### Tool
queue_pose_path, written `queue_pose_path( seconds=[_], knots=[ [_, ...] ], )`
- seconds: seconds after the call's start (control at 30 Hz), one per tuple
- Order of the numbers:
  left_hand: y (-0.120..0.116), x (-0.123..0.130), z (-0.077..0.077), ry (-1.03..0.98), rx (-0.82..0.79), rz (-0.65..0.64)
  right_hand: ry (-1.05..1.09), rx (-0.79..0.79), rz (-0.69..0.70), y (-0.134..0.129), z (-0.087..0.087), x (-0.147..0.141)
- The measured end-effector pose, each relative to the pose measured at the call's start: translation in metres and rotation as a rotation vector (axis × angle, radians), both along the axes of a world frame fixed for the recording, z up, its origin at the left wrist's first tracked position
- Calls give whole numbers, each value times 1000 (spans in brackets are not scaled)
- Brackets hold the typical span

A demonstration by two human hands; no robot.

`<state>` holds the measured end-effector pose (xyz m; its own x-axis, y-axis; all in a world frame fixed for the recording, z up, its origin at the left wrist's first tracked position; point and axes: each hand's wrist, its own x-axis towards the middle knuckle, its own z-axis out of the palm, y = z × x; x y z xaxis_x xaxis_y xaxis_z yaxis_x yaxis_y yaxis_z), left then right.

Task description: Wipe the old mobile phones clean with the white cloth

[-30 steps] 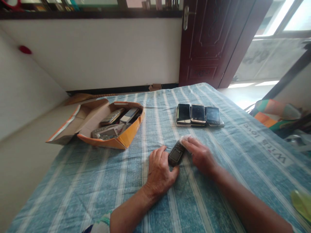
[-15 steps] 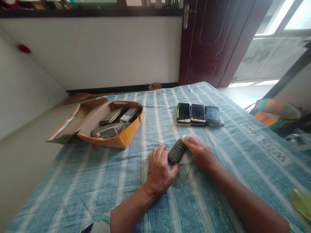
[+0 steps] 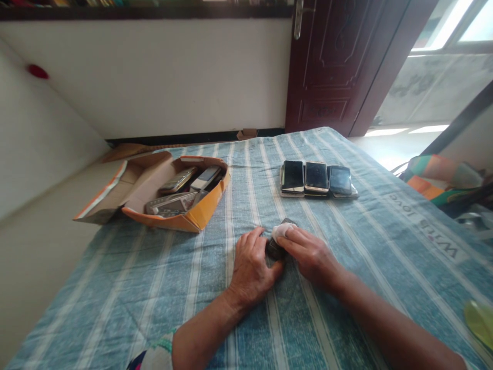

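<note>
A small dark keypad phone (image 3: pixel 275 250) lies on the striped blue cloth, partly covered. My left hand (image 3: pixel 252 264) grips its lower left end between thumb and fingers. Pinched in the fingers of my right hand (image 3: pixel 310 253) is a white wad (image 3: pixel 284 230), pressed on the middle of the phone. Behind the hands, touchscreen phones lie in three stacks side by side: a left stack (image 3: pixel 292 176), a middle stack (image 3: pixel 316 177) and a right stack (image 3: pixel 340 180). At the left, an open orange box (image 3: pixel 208 206) holds several old phones.
The box's lid (image 3: pixel 102 198) leans open to the left. The cloth (image 3: pixel 154 303) covers the wide surface under everything. A yellow-green object (image 3: pixel 478 318) is at the right edge. Beyond stand a white wall and a dark red door (image 3: pixel 331 67).
My right hand has moved left and slightly down with the white wad, from the phone's upper right end onto its middle. The view has shifted slightly.
</note>
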<state>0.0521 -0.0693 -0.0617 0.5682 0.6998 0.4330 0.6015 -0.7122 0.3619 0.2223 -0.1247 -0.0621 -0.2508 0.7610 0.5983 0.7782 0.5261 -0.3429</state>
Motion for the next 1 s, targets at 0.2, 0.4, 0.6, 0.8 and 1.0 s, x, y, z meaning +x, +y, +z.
queue_pose_path(
  seconds=[0.2,0.4,0.6,0.8,1.0],
  knots=[
    [2,-2,-1,7,-47,-3,-141,-65,60,-2,2,-15],
    [0,-2,-2,26,-50,1,-179,-108,105,-5,9,-14],
    [-3,-2,1,56,-32,-15,-157,-109,164,-12,15,-7],
    [-1,-4,4,42,-34,-34,-17,37,82,-15,9,1],
    [-1,-4,2,22,-21,-32,18,-17,10,-10,2,-7]
  ],
)
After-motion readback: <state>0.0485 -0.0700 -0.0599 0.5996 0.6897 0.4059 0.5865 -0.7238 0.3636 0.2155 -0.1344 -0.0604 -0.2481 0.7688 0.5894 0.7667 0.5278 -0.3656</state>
